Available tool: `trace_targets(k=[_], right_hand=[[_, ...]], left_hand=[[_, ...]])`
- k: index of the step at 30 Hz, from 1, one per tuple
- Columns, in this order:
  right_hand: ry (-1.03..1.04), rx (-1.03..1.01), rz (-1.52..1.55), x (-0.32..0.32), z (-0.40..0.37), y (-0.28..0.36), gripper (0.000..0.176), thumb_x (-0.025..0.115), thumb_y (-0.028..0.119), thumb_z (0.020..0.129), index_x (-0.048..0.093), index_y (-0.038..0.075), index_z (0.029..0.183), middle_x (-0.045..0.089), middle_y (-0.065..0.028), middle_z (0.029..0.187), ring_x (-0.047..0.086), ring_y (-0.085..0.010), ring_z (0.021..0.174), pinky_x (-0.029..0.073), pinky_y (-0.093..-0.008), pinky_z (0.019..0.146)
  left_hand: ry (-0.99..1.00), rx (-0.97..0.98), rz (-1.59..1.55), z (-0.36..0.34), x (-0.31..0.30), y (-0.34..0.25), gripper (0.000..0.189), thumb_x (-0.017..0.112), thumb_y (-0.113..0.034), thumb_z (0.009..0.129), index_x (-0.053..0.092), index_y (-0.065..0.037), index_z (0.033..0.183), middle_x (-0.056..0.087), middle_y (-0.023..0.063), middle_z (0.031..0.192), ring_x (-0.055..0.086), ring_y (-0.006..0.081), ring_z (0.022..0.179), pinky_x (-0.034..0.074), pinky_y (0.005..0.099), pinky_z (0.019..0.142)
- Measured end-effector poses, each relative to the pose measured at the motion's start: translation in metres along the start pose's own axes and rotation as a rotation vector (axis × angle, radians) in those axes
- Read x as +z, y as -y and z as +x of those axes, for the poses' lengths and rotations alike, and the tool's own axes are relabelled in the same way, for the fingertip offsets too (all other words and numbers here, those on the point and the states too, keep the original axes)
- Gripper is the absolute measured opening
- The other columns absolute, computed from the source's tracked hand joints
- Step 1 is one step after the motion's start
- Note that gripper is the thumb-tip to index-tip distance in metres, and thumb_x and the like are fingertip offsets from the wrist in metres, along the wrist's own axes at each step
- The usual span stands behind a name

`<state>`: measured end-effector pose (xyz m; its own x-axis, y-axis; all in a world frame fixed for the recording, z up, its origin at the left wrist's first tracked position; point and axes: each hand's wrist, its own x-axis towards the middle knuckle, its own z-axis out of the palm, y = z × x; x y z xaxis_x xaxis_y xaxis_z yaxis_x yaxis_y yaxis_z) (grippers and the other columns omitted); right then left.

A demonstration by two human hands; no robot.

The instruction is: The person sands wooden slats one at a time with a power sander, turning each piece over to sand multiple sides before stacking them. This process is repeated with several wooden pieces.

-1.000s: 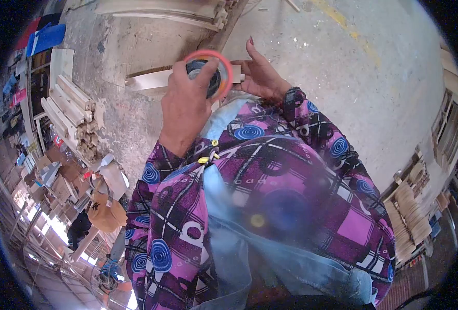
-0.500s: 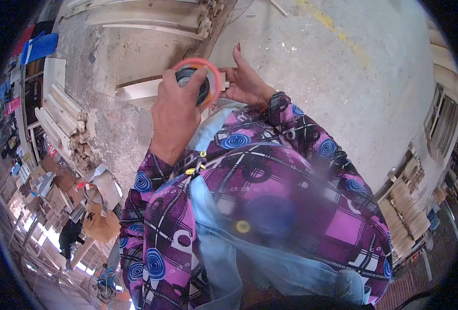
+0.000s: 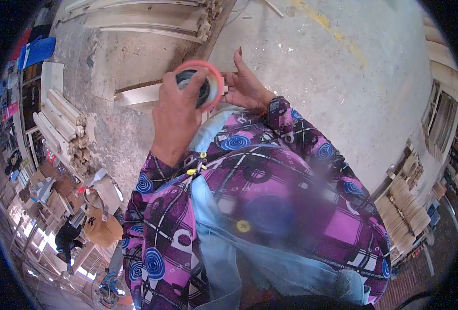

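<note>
My left hand (image 3: pixel 177 113) grips a round object (image 3: pixel 213 88) with a red-orange rim and a dark centre, its fingers and thumb pressed on the middle. The object lies over the right part of a pale wooden strip (image 3: pixel 138 95), hiding that stretch. At the strip's right end is my right hand (image 3: pixel 245 87), palm turned up, with its fingers around and under the wood and its thumb stretched away. Part of those fingers is hidden behind the round object.
Long wooden boards (image 3: pixel 151 18) lie at the top. Stacked wooden pieces (image 3: pixel 61 124) are on the left, more curved pieces (image 3: pixel 402 214) at the lower right. At the lower left a person in an orange cap (image 3: pixel 101 227) is near a dark-clothed person (image 3: pixel 68 238).
The round object and my left hand have shifted very slightly to the right over the strip. My right hand has stayed almost in place.
</note>
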<state>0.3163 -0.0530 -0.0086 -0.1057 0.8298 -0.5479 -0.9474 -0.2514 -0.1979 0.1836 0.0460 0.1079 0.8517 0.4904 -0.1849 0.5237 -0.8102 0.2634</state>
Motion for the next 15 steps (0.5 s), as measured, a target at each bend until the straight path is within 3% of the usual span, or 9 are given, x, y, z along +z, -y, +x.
trace_targets(k=[7,11,15], right_hand=[[0.114,0.009,0.025,-0.017,0.010,-0.004,0.111,0.024,0.084,0.081,0.040,-0.011,0.135,0.050,-0.0224,0.134,0.052,-0.0307,0.122,0.041,-0.0423,0.106],[0.085,0.001,-0.030,-0.016,0.005,-0.002,0.112,0.026,0.085,0.080,0.038,-0.011,0.136,0.048,-0.0226,0.136,0.051,-0.0321,0.124,0.040,-0.0433,0.107],[0.071,0.013,-0.017,-0.013,0.004,-0.002,0.114,0.027,0.086,0.079,0.036,-0.011,0.138,0.048,-0.0229,0.137,0.050,-0.0314,0.125,0.039,-0.0421,0.108]], left_hand=[[-0.020,-0.165,0.038,-0.013,-0.012,0.037,0.071,0.074,-0.002,0.067,0.051,-0.026,0.130,0.047,0.0204,0.117,0.056,0.0407,0.104,0.052,0.0457,0.080],[-0.034,-0.041,0.026,-0.013,-0.002,0.018,0.062,0.073,-0.008,0.071,0.052,-0.026,0.126,0.046,0.0174,0.105,0.057,0.0394,0.095,0.052,0.0469,0.073],[0.001,-0.018,0.011,-0.014,-0.004,0.009,0.062,0.073,-0.010,0.072,0.050,-0.027,0.127,0.045,0.0177,0.107,0.056,0.0410,0.096,0.052,0.0484,0.071]])
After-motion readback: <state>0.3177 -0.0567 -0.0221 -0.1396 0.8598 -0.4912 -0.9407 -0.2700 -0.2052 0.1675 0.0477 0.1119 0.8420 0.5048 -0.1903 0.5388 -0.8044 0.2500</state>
